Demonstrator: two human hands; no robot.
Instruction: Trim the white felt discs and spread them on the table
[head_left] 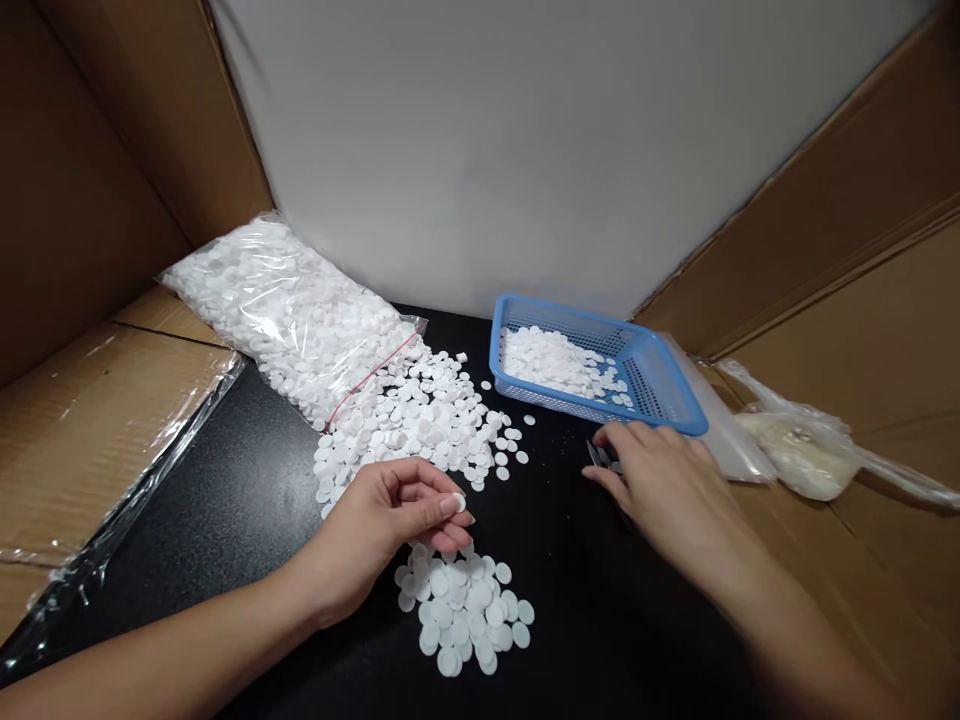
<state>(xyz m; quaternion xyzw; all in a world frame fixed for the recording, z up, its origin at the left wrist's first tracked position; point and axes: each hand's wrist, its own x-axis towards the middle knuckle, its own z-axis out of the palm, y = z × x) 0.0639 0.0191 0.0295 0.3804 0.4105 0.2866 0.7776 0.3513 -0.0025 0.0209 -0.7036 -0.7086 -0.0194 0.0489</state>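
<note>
My left hand hovers palm-up over the black table, fingers curled, pinching one small white disc at its fingertips. Below it lies a small heap of white discs. A larger spill of discs spreads from an open clear zip bag full of them. My right hand lies palm-down near the front edge of a blue plastic basket holding more discs. Its fingers rest on a thin dark metal tool, perhaps tweezers, mostly hidden beneath them.
Cardboard walls stand left and right, with a white wall behind. Plastic-wrapped cardboard lies flat at the left. A clear bag with pale contents and a flat plastic sleeve lie right of the basket.
</note>
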